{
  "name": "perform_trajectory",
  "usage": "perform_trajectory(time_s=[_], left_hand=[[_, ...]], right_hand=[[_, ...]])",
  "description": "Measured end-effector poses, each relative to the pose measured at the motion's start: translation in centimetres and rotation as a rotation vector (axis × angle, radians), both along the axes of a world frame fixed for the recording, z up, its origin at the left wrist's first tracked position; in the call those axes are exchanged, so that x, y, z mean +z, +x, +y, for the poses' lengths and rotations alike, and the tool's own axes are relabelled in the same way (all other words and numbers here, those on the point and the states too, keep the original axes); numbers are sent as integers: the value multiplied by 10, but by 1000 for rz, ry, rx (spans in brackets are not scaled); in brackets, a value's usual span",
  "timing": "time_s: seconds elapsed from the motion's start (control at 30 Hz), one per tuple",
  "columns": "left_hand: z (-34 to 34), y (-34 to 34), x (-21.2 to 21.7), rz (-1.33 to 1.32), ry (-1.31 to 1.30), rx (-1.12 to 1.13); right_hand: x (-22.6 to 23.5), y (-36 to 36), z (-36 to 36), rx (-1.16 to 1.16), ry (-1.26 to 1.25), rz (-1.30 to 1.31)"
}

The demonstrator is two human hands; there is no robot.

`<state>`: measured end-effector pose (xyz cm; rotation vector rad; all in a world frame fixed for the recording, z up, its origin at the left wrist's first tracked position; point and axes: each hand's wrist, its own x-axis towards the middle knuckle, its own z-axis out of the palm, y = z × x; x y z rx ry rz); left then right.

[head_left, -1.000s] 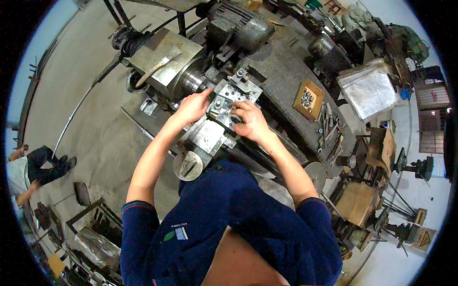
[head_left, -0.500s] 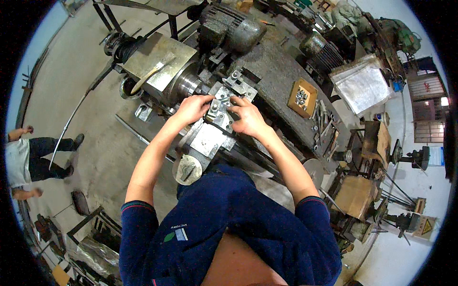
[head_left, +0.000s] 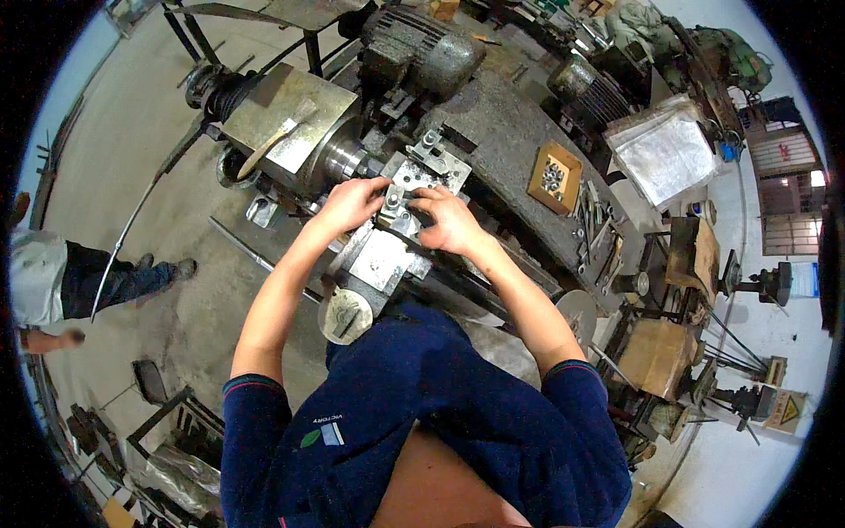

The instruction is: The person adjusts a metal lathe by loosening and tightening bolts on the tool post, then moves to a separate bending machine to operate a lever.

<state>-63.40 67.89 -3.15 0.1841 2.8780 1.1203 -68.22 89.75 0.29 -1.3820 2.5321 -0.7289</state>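
Note:
Both my hands are over a metal machine fixture (head_left: 424, 176) with bolted clamp blocks and holes, in front of a round chuck (head_left: 341, 158). My left hand (head_left: 352, 206) is closed at the fixture's left side, fingertips beside a small clamp block (head_left: 393, 201) with a bolt on top. My right hand (head_left: 452, 223) reaches in from the other side, its fingers bent and closed in on the same block. Whatever lies between the fingertips of either hand is too small and hidden to make out. A second bolted block (head_left: 431, 145) sits farther back on the fixture.
A brush (head_left: 264, 151) lies on the machine's flat metal cover (head_left: 295, 106). An electric motor (head_left: 422, 57) stands behind. To the right are a yellow box (head_left: 556, 179) of small metal parts and several wrenches (head_left: 598, 229). Another person (head_left: 84, 273) walks at the far left.
My right hand has shifted left, closer to my left hand, and its fingers have drawn in. My left hand has stayed nearly in place. The person at the left has stepped closer.

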Motion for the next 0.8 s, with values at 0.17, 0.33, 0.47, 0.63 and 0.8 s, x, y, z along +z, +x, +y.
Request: perform_trajectory(time_s=[0.17,0.33,0.47,0.63,0.8], left_hand=[[2,0,-2,85,-16,-4],[2,1,-6,142,10,9],[4,1,-4,101,38,31],[4,2,-1,19,32,67],[3,2,-7,-3,101,92]], right_hand=[[-3,7,3,28,-52,-33],[-5,16,0,-14,-50,53],[-10,15,-4,-28,-65,52],[0,30,5,-23,-80,38],[-9,56,7,-9,-72,49]])
